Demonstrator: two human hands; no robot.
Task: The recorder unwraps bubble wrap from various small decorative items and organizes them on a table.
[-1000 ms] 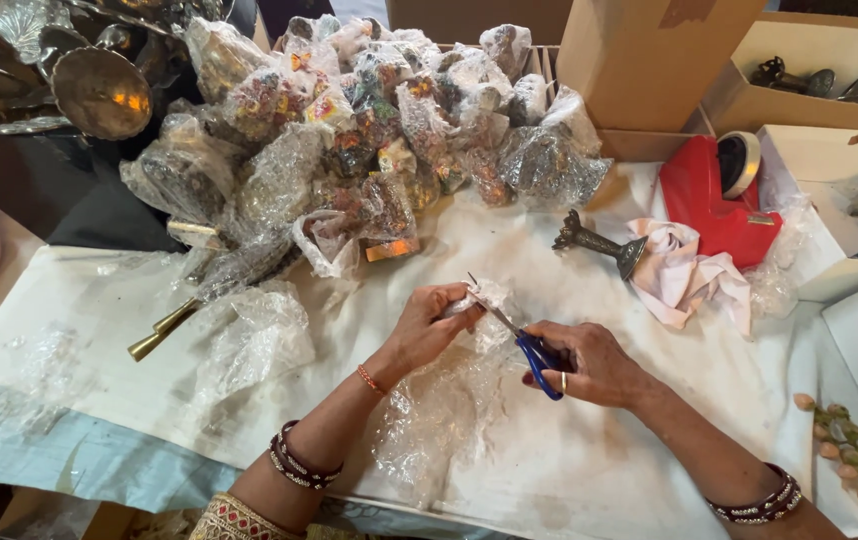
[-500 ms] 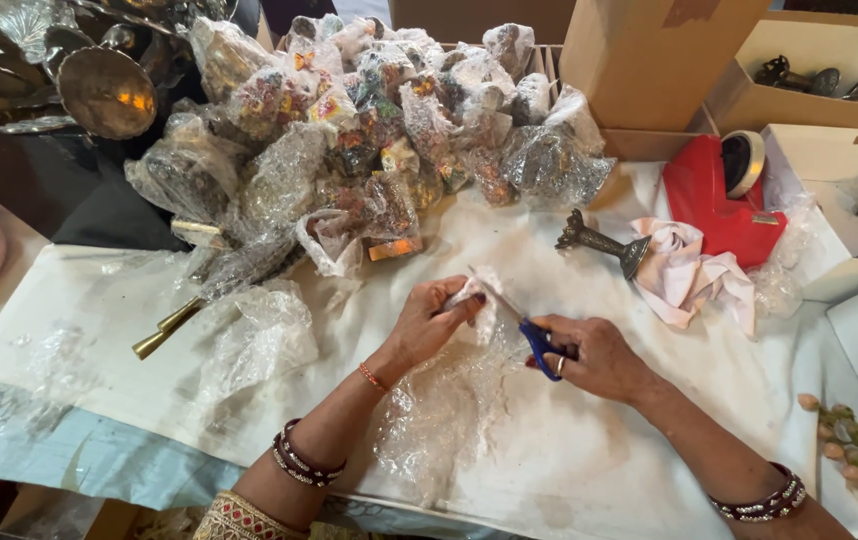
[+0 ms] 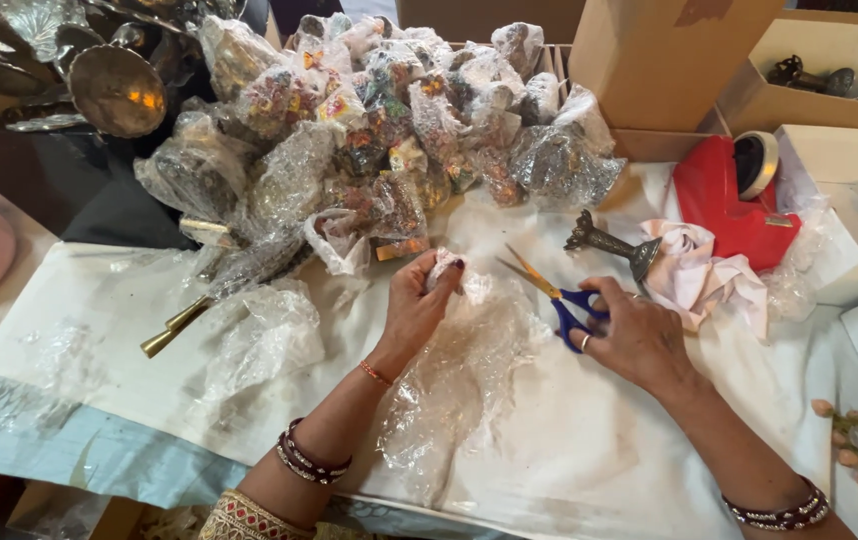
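— So, looking down from the head camera, what is the left hand (image 3: pixel 417 305) doing?

— It is pinching the upper edge of a sheet of bubble wrap (image 3: pixel 459 370) between closed fingers, lifting that edge a little while the rest of the sheet is lying on the white table cover (image 3: pixel 589 470) and trailing toward the near edge.

— And the right hand (image 3: pixel 639 335)?

— It is gripping the blue-handled scissors (image 3: pixel 554 297), fingers through the loops. The blades are standing slightly apart and pointing up-left, just to the right of the bubble wrap and not touching it.

— What is sitting around that bubble wrap?

— Behind it, a big heap of wrapped ornaments (image 3: pixel 389 120) is piling up. To the right of it, past the scissors, a dark metal stand (image 3: pixel 611 243) is lying on its side against a crumpled pale cloth (image 3: pixel 699 275), with a red tape dispenser (image 3: pixel 734 200) beyond. To the left of it, a loose piece of clear plastic (image 3: pixel 259 335) is resting beside a brass-coloured rod (image 3: pixel 177 328).
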